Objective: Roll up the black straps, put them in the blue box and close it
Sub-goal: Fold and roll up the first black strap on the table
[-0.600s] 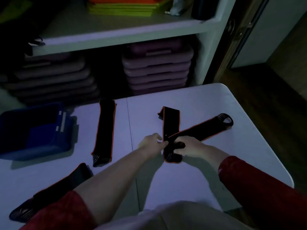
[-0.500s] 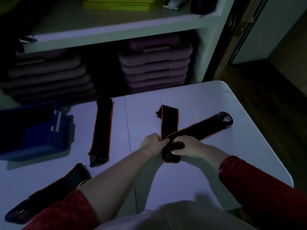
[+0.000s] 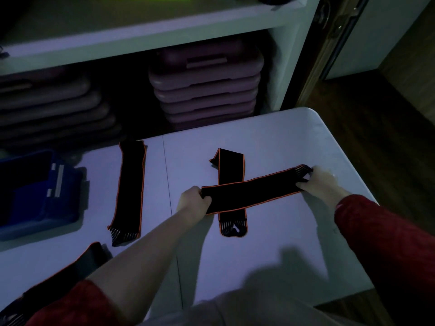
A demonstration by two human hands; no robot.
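Several black straps with orange edges lie on the white table [image 3: 270,250]. One strap [image 3: 253,190] is stretched slantwise between my hands: my left hand [image 3: 191,203] grips its plain near end and my right hand [image 3: 321,182] pinches its looped far end. It crosses over a second strap [image 3: 231,165] that lies lengthwise, loop end toward me. A third strap [image 3: 130,189] lies flat further left. A fourth strap [image 3: 70,271] shows at the lower left, partly hidden by my left arm. The blue box [image 3: 35,198] stands open at the table's left edge.
A white shelf unit [image 3: 164,34] stands behind the table, with stacked purple step platforms [image 3: 207,90] underneath. The table's rounded right corner [image 3: 315,116] borders a dark wooden floor [image 3: 376,118] and a door frame.
My hands were together at the near end of the crossed straps. My right hand has slid out to the slanted strap's looped end, and my left hand now grips its other end.
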